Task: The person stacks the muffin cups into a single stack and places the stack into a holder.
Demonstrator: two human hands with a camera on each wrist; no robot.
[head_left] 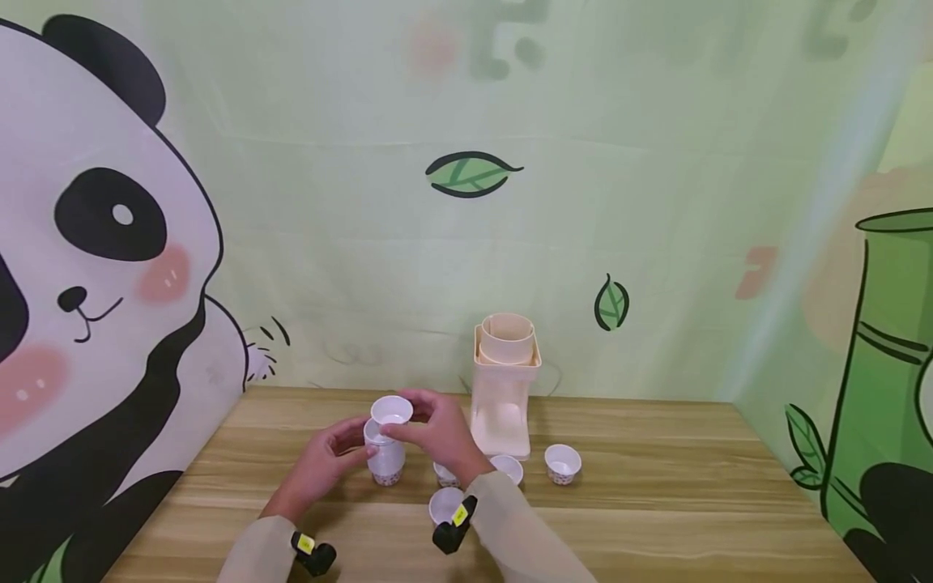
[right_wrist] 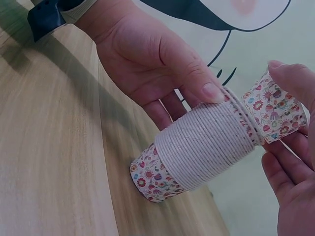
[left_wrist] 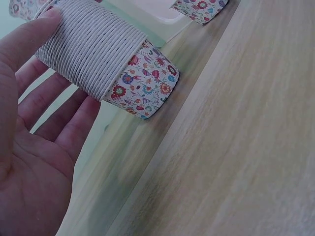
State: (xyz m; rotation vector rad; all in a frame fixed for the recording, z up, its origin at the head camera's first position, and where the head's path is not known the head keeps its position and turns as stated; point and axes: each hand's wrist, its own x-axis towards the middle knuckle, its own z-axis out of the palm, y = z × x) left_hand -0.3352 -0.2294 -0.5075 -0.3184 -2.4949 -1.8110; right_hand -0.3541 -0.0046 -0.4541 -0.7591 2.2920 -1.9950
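Note:
My left hand (head_left: 325, 463) holds a tall nested stack of paper cups (left_wrist: 93, 49) around its side, thumb on one side and fingers on the other. White rims run in close rings along the stack, and a flower-print cup shows at its bottom, right at the table top. With thumb and fingers, my right hand (head_left: 446, 429) pinches a single flower-print paper cup (right_wrist: 275, 110). This cup sits at the mouth of the stack, slightly tilted, its base toward the stack's top rim. The right forearm partly covers other cups in the head view.
Behind the right hand stands a pale pink dispenser (head_left: 500, 409) with a round holder (head_left: 506, 344) in its top. Several loose paper cups stand around its front, one (head_left: 563, 463) to the right and one (head_left: 446, 506) nearer. A printed cloth wall (head_left: 350, 267) borders the wooden table (head_left: 656, 518).

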